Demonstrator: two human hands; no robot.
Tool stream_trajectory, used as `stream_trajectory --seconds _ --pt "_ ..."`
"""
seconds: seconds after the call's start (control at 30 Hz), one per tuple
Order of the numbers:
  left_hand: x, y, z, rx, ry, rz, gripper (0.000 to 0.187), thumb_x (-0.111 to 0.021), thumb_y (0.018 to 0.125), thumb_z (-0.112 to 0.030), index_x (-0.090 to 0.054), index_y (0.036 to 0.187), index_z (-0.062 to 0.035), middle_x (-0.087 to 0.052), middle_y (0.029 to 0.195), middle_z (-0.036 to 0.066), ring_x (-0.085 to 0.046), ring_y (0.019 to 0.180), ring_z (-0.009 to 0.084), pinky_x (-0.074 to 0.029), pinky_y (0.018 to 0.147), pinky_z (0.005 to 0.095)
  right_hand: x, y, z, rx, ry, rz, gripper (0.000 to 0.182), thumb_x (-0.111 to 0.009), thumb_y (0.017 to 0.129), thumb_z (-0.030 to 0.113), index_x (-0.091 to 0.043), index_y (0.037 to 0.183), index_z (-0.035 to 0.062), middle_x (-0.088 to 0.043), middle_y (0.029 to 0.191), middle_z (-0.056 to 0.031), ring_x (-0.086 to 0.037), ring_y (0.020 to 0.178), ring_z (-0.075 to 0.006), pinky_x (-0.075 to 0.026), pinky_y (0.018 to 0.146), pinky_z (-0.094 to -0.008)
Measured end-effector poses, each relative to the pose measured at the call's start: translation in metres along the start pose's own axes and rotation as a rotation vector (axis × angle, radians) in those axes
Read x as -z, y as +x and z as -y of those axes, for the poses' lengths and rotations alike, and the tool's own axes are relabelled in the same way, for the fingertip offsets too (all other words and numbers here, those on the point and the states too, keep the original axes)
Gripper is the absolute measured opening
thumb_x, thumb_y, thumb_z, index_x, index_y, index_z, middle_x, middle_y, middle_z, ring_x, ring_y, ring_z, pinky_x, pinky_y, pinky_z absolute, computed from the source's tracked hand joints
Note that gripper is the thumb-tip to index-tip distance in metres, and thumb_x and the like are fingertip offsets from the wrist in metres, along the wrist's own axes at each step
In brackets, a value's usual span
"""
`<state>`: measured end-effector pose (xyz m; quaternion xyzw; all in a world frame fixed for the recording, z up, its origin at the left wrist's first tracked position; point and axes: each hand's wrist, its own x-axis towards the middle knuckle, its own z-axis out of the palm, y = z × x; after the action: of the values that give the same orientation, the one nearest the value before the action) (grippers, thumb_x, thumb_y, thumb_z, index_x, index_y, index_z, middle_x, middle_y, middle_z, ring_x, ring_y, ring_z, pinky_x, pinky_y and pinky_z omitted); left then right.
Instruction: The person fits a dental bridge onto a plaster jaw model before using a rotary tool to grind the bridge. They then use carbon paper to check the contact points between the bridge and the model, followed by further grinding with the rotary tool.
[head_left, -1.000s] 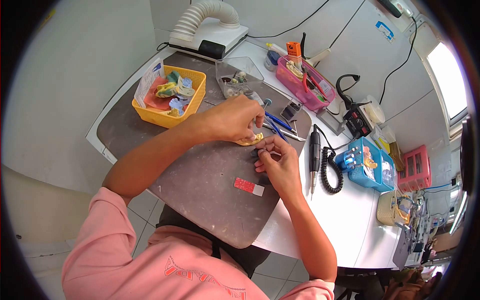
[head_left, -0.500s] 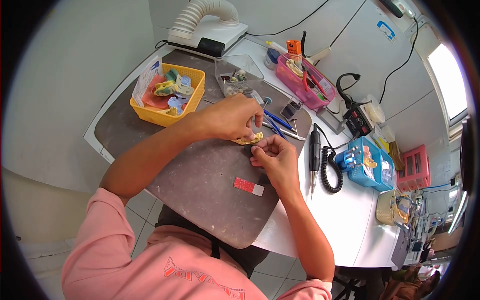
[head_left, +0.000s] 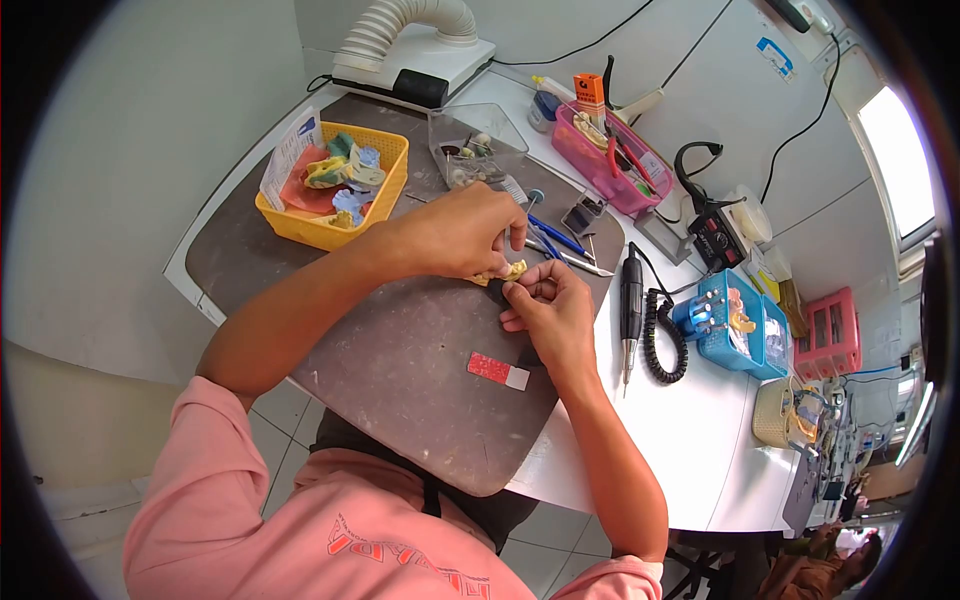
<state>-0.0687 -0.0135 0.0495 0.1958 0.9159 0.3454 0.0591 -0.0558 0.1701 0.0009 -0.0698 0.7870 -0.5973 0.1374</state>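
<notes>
A small yellow dental cast (head_left: 516, 271) is held over the grey work mat (head_left: 400, 370), partly hidden by fingers. My left hand (head_left: 465, 235) has its fingers bent down and closed on the cast from the left. Pinched between thumb and forefinger, a small dark piece (head_left: 497, 291) is in my right hand (head_left: 548, 305), close against the near side of the cast. A red and white strip (head_left: 497, 371) lies on the mat nearer to me.
Beyond my hands are a yellow basket (head_left: 393, 190), a clear box (head_left: 480, 150), blue tools (head_left: 555, 236) and a pink basket (head_left: 590, 165). A black handpiece (head_left: 631, 300) and blue basket (head_left: 730, 345) stand right. A person (head_left: 815, 570) is far off.
My right hand has turned slightly, and the dark piece shows a little more beside the cast. My left hand stays almost still.
</notes>
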Motion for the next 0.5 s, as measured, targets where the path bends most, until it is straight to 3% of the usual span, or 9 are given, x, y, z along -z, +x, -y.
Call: stream_trajectory --seconds 0.5 --pt "-0.0003 -0.0002 0.0025 -0.001 -0.011 -0.009 0.024 -0.072 0.078 -0.006 -0.066 0.099 0.0053 -0.070 0.075 0.014 -0.069 0.070 0.0215 -0.051 0.066 0.0337 0.0024 0.0037 -0.0050 -0.006 0.091 0.056 0.014 -0.069 0.086 0.003 -0.056 0.088 -0.0022 -0.066 0.076 -0.0083 -0.067 0.061 -0.0127 -0.055 0.054 -0.0232"
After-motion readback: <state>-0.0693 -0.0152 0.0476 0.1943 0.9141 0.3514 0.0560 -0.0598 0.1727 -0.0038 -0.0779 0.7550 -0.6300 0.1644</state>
